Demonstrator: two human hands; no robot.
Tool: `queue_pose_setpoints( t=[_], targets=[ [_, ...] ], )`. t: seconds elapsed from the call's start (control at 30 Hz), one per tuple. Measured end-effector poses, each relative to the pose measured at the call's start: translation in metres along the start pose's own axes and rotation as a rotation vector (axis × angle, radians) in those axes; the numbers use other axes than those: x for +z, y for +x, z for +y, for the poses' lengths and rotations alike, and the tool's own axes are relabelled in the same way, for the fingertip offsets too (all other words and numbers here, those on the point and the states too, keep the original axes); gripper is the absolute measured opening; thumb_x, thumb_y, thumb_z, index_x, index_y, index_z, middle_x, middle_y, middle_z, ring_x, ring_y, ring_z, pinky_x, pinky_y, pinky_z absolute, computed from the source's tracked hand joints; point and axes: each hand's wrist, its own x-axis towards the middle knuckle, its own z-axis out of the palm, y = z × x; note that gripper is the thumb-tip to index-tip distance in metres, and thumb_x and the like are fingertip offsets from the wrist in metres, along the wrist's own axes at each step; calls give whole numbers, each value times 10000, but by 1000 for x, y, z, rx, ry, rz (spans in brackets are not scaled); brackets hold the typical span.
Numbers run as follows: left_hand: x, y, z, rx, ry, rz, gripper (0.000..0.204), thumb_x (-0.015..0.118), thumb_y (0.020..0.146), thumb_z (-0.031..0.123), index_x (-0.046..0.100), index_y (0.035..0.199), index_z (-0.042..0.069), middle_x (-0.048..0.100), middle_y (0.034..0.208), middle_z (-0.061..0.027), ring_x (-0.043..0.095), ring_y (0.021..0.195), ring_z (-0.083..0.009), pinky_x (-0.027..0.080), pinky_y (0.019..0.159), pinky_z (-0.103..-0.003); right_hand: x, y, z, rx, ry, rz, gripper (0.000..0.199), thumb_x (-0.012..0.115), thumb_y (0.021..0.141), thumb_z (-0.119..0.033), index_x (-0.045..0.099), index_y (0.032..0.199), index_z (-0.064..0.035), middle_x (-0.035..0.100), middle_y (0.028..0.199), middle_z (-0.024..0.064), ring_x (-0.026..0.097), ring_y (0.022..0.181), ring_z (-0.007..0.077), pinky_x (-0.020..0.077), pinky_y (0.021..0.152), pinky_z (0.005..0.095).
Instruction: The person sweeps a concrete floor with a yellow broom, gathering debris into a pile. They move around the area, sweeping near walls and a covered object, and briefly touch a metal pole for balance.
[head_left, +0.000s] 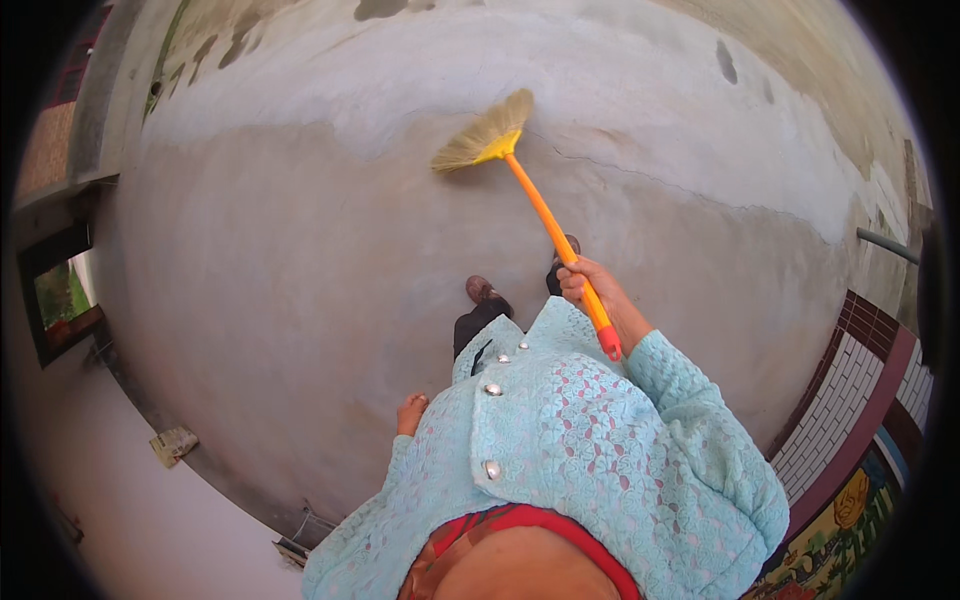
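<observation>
My right hand (pixel 588 284) is closed around the orange handle of a broom (pixel 545 215), a little below the handle's red end cap. The broom slants up and left, away from me. Its yellow collar spreads into a fan of straw-coloured bristles (pixel 480 138), which are at the concrete floor (pixel 300 250) ahead of my feet. My left hand (pixel 411 413) hangs low by my left side, apart from the broom. Only a small part of it shows past the light blue sleeve, and its fingers are too hidden to read.
Two dark shoes (pixel 481 289) stand on the floor below me. A crack and a paler, uneven band cross the floor ahead. On the left are a wall with a dark-framed opening (pixel 60 290) and a small papery item (pixel 173 446). To the right runs a wall of white brick-pattern tiles (pixel 835 415).
</observation>
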Motion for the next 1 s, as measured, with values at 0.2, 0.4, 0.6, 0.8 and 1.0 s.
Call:
queue_pose_setpoints(
  t=[0.2,0.4,0.6,0.8,1.0],
  targets=[
    [-5,-36,100,30,-19,91,359,545,773,236,505,1076,47,569,971,-64,540,929,-183,434,716,-336,-39,36,-37,57,349,-17,186,430,737,20,376,905,-42,416,673,58,427,461,76,412,408,188],
    [16,-41,154,72,176,13,352,538,773,263,515,1063,65,560,953,-48,530,898,-164,420,736,-344,-98,-74,-74,-311,7,240,230,433,743,4,327,947,-1,443,719,87,432,460,76,415,395,163],
    [33,-7,180,133,87,-26,356,543,764,261,523,1062,67,554,942,-35,518,877,-151,417,721,-337,-97,-171,-117,-504,35,352,366,372,702,50,342,1040,-86,392,635,30,399,453,51,373,382,157],
    [55,-41,225,150,133,29,341,536,765,244,532,1053,62,555,967,-38,516,889,-155,415,732,-332,-53,-222,-90,-412,-209,226,676,401,711,39,174,1306,-187,364,648,21,358,462,41,349,393,151],
    [52,-33,230,149,149,11,347,536,761,237,529,1061,62,552,948,-33,506,889,-151,413,725,-338,-41,-136,-96,-284,57,-140,562,417,746,38,268,1267,-113,405,750,64,386,499,46,374,430,153]
  ],
)
